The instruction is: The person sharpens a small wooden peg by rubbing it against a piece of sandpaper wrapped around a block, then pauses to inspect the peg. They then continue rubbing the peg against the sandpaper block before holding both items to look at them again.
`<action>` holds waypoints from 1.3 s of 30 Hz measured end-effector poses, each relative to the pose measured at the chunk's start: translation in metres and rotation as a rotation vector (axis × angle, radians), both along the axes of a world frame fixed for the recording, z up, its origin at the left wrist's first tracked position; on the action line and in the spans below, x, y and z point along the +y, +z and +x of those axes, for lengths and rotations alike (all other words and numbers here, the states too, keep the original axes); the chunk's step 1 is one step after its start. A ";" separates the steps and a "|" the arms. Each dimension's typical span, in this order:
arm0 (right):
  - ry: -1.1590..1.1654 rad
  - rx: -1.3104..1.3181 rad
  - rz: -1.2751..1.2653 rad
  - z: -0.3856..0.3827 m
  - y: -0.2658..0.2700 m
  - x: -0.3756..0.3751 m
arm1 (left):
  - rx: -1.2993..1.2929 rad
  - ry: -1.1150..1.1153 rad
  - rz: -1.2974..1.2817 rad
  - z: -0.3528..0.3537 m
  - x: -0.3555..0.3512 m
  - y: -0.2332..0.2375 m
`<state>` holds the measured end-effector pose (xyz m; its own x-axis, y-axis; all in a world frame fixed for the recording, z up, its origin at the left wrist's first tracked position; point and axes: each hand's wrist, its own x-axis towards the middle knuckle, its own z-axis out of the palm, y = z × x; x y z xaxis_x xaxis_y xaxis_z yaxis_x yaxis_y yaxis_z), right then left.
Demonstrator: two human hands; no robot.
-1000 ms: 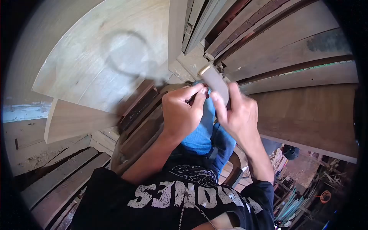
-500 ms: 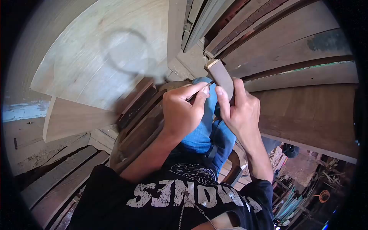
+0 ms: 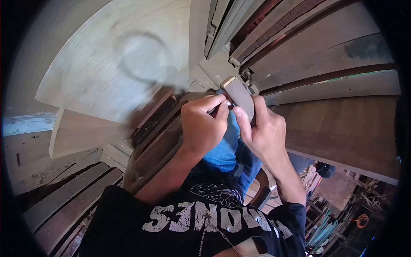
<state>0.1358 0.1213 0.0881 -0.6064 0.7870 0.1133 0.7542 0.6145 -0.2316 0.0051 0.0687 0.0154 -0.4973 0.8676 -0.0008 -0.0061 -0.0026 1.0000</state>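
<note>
My right hand (image 3: 267, 132) grips a flat oblong block (image 3: 239, 97) with a smooth grey-brown face and a pale, wood-coloured end. Its thumb lies along the near edge while the fingers wrap round the far side. At the block's left edge, my left hand (image 3: 204, 122) is closed in a pinch, thumb against forefinger. Between those fingertips is a small, thin dark piece, mostly hidden, and I cannot tell its kind. Both hands are held over my jeans-clad lap (image 3: 220, 152), with the fingertips close together.
A large pale curved wooden panel (image 3: 94, 64) stands at the upper left. Wooden boards (image 3: 342, 124) lie along the right side. Beside my left arm is a brown slatted wooden chair (image 3: 158, 147). Scrap wood and an orange coil (image 3: 361, 220) are at the lower right.
The block in my right hand has moved a little down and left, closer over my left fingertips. The dark piece is now more hidden. My left hand has barely moved.
</note>
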 end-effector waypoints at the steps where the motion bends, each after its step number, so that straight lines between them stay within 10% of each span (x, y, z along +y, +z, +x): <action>1: -0.021 0.001 -0.008 0.001 -0.001 0.003 | 0.026 -0.021 -0.011 0.000 -0.001 0.000; 39: -0.030 0.013 -0.007 0.004 0.000 0.000 | -0.043 0.009 -0.008 0.001 -0.001 0.006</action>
<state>0.1402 0.1210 0.0880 -0.5813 0.8055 0.1153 0.7689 0.5902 -0.2459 0.0059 0.0678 0.0212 -0.5048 0.8628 -0.0289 -0.0491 0.0048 0.9988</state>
